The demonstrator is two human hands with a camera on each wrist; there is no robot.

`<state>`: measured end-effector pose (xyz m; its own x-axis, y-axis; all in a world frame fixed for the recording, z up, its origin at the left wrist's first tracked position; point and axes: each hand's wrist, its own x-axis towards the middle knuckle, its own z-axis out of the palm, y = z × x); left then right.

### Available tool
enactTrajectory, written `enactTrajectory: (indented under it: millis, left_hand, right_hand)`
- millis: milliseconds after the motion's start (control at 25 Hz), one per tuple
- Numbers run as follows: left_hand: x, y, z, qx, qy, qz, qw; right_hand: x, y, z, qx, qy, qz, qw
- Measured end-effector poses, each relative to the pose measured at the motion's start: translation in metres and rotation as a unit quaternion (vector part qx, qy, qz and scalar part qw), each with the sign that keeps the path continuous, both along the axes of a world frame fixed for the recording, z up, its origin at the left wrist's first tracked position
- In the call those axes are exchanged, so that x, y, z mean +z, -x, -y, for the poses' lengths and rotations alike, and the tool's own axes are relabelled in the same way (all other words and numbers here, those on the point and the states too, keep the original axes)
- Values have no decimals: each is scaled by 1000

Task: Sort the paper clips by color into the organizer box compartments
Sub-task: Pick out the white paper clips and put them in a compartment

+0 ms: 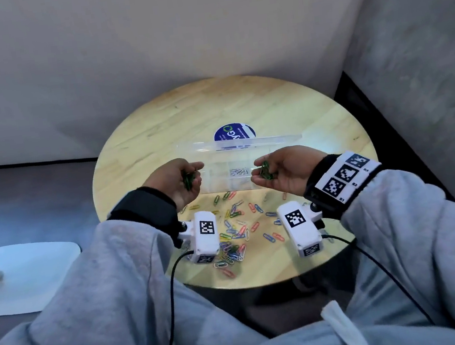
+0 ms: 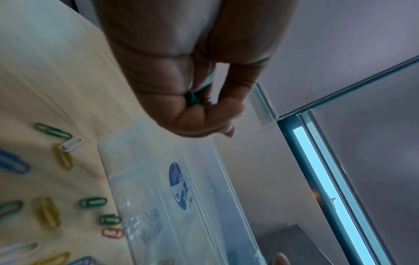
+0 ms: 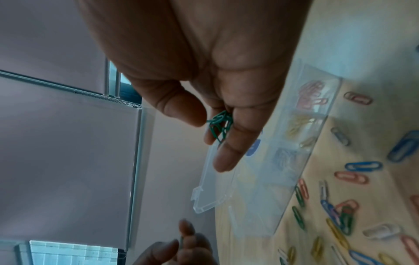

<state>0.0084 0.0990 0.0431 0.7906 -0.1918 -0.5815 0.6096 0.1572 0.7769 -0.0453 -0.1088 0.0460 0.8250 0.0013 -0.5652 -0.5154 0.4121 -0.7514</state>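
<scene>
The organizer box [image 1: 237, 168] sits mid-frame on the round table [image 1: 157, 129], with a sticker [image 1: 234, 133] right behind it toward the top. Loose paper clips [image 1: 236, 229] are scattered just below the box, toward the bottom edge of the table. Left hand [image 1: 177, 182] hangs at the box's left end, right hand [image 1: 281, 172] at its right end, both above the pile.

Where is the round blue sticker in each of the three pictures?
Head view: the blue sticker lies on the table just behind the clear organizer box, in the middle.
Left wrist view: the sticker shows through the box, low and in the middle.
Right wrist view: only a blue bit peeks out beside the right hand's fingers.
Shared landmark: the clear organizer box.
</scene>
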Motion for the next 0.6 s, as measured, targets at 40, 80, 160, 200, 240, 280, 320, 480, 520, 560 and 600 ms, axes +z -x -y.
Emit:
enactTrajectory:
  millis: [40, 80, 160, 200, 240, 280, 320, 480, 520, 560, 600]
  left_hand:
    - [1, -5, -2, 18, 14, 1, 1000]
    - [0, -10, -2, 33, 28, 1, 999]
    - [-2, -18, 1, 48, 45, -2, 998]
    - [-2, -22, 3, 45, 46, -4, 998]
    - [-2, -24, 5, 42, 47, -7, 998]
    - [-4, -27, 7, 40, 48, -11, 998]
    - [-6, -31, 10, 39, 48, -14, 998]
    - [-17, -43, 21, 35, 47, -22, 998]
    - [-18, -46, 25, 27, 46, -17, 998]
    - [-19, -49, 28, 17, 41, -9, 999]
    - [-20, -53, 30, 8, 35, -2, 999]
  right_hand:
    - [3, -5, -4, 3, -3, 1, 1000]
    - [4, -9, -7, 8, -7, 0, 1000]
    - [3, -20, -13, 22, -13, -5, 1000]
    - [2, -27, -16, 30, -12, -10, 999]
    - [1, -34, -19, 36, -9, -16, 999]
    - [-1, -42, -23, 40, -5, -21, 999]
    - [-5, -49, -26, 43, -1, -29, 999]
    - [-19, -70, -35, 47, -3, -55, 997]
    - [-22, -75, -37, 48, 0, -55, 997]
    - [-23, -80, -39, 48, 4, -55, 997]
    - [-25, -85, -40, 44, 7, -52, 998]
